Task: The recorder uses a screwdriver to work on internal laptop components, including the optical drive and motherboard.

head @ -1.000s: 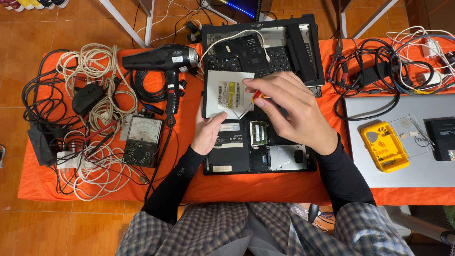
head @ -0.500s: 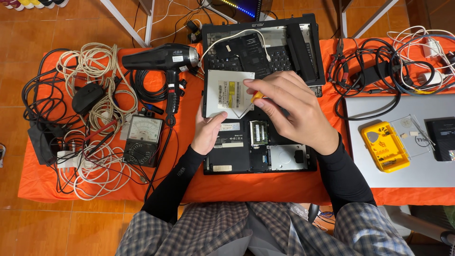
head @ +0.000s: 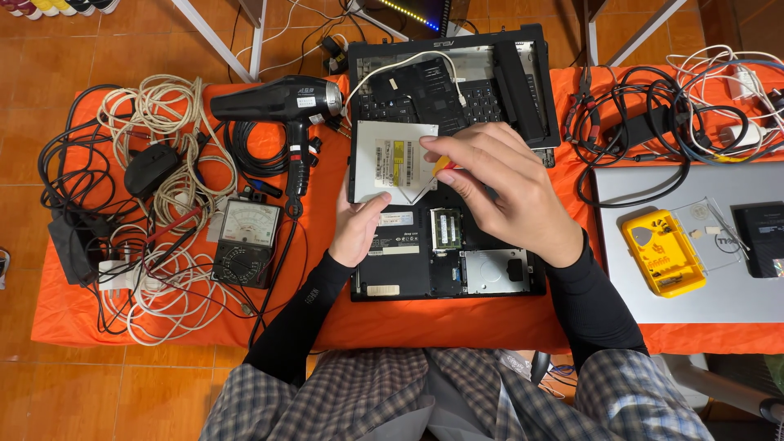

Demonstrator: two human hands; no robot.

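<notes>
An opened black laptop (head: 457, 269) lies bottom-up on an orange cloth (head: 408, 327). On its upper left part rests a silver optical drive (head: 388, 163). My left hand (head: 358, 229) presses against the drive's lower left edge, fingers together. My right hand (head: 502, 188) is closed around a small screwdriver with a yellow and red handle (head: 442, 167), its tip down at the drive's lower right corner. Green memory modules (head: 445, 229) show just below the screwdriver.
A black hair dryer (head: 282, 102), an analogue multimeter (head: 245, 241) and heaps of white and black cables (head: 155, 196) lie to the left. To the right are more cables (head: 653, 122), a closed grey laptop (head: 694, 286), a yellow bit case (head: 660, 251) and a black box (head: 759, 237).
My right hand has shifted slightly and turned the screwdriver a little at the drive's corner. My left hand and the drive stay where they were.
</notes>
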